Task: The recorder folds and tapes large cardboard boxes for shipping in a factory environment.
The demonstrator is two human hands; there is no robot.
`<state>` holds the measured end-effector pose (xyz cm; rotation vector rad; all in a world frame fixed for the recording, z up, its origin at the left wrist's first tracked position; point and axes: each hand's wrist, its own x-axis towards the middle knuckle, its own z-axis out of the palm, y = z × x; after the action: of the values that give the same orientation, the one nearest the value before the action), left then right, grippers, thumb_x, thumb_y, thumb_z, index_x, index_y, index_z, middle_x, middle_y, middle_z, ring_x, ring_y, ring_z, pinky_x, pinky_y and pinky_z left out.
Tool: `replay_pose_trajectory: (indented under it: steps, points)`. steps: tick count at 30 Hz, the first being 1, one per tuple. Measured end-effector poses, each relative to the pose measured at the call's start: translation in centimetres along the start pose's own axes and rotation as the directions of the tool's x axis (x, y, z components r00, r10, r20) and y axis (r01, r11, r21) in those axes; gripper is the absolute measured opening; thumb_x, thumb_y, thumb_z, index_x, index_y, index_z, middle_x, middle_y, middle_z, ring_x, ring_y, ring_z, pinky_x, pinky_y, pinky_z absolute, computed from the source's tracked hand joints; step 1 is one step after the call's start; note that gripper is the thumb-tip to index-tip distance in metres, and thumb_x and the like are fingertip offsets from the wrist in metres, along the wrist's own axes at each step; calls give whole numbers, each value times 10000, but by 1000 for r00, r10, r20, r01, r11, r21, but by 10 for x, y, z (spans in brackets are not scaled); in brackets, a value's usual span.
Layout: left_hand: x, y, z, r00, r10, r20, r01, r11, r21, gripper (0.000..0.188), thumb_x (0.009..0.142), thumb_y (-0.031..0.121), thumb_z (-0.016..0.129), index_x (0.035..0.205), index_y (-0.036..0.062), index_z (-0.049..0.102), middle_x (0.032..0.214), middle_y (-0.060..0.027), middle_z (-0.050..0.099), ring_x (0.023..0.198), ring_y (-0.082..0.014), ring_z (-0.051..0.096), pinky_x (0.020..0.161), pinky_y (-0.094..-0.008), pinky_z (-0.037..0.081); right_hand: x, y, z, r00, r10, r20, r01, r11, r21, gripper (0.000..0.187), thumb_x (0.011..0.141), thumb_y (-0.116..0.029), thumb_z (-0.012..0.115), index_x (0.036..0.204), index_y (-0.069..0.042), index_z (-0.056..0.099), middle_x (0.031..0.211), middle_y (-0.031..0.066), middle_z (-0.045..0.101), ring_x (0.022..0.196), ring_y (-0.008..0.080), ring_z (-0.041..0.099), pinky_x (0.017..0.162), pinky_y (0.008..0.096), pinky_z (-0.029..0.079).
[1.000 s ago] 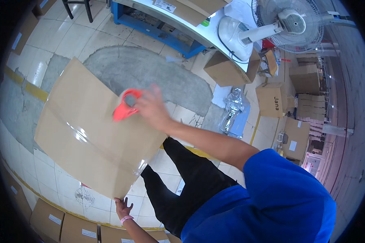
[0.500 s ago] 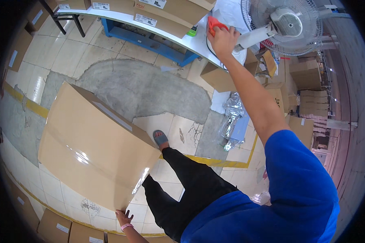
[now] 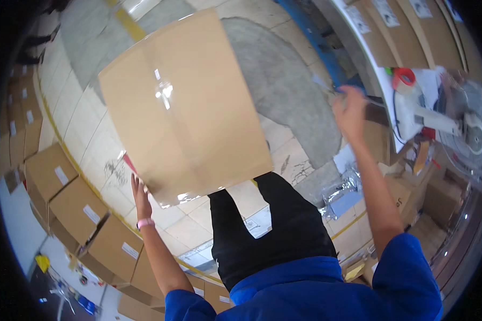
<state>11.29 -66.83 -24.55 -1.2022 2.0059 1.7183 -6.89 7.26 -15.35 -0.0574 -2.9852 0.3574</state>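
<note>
A large brown cardboard carton (image 3: 198,112) stands in front of me, a strip of clear shiny tape running down the middle of its top. My left hand (image 3: 140,199) lies against its near left side, fingers stretched upward along the edge, with a pink band at the wrist. Out to the right of the carton, my right hand (image 3: 351,115) is raised in the air and smeared by motion. Its fingers curl near the blue bench frame, and whether they hold anything cannot be made out. A red tape roll (image 3: 404,79) rests on the white table (image 3: 383,80) beyond that hand.
Brown boxes (image 3: 407,32) are lined up on the table, near a white fan (image 3: 434,120). The table's blue frame (image 3: 318,43) runs along the far right. More cartons (image 3: 80,187) line the left side. Clear plastic wrap (image 3: 345,187) lies on the floor at right.
My right hand has left the red tape roll on the table and come back toward the carton. My left hand has moved up along the carton's side. The view has turned.
</note>
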Motion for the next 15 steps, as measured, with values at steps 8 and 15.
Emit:
replay_pose_trajectory:
  steps: [8,15]
  points:
    - [72,35,15,997,24,72,-32,993,115,736,1125,588,504,1463,-57,609,1309,-150,712,1167,-218,677,1023,-348,543,-20,-204,147,747,347,568,-634,628,451,820,1030,-594,701,1596,-28,523,1559,266,584,1435,299,586,1145,426,492]
    - [-64,171,-85,982,167,-83,-116,897,426,631,1126,477,553,1529,-4,616,1433,-251,708,1339,-338,678,1119,-363,499,36,-293,-31,565,122,816,-740,511,436,675,1046,-566,696,1489,-59,648,1359,184,751,1299,262,712,1096,407,555]
